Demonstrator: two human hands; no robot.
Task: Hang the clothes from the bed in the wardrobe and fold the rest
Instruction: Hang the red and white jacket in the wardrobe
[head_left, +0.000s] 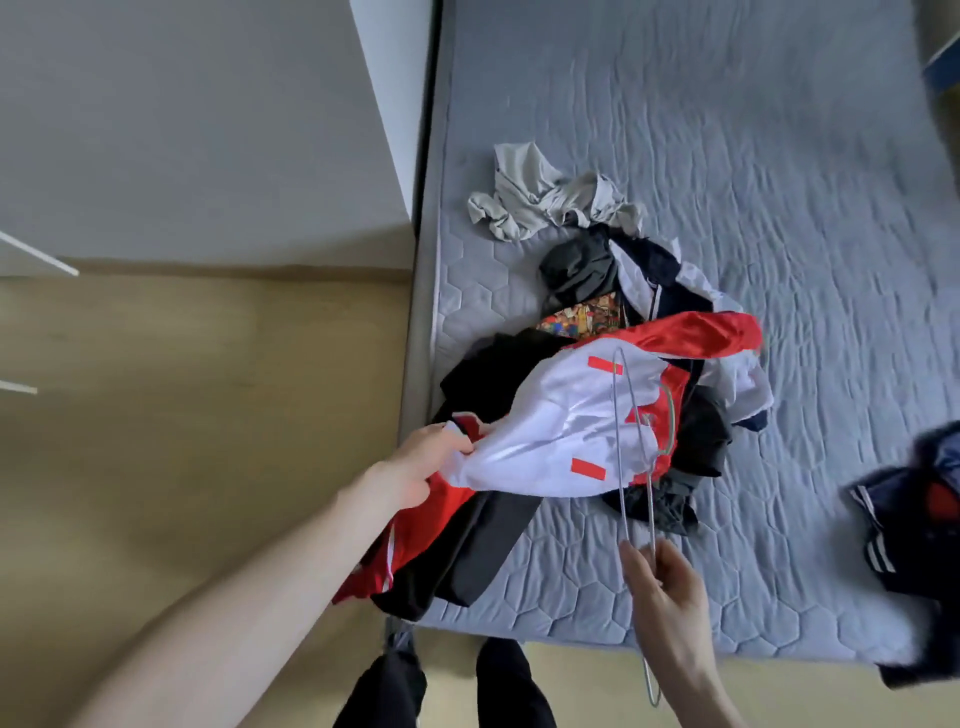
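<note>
Red-and-white jacket (561, 436) tops the clothes pile on the quilted mattress (727, 156); left hand (423, 467) grips its collar, right hand (662, 584) pinches a wire hanger (631, 457) above it. Grey shirt (535, 195) lies beyond the jacket, navy garment (909, 525) right of it.

Quilted bed (727, 130) — heaped clothes (597, 364)

The dark striped garment (904, 525) at the right edge was blurred and cut off. The black clothes (483, 540) lay mostly hidden under the red-and-white jacket (561, 431). The patterned cloth (582, 317) showed only a patch. The wire hanger (631, 467) ran partly behind the right hand (670, 597).
</note>
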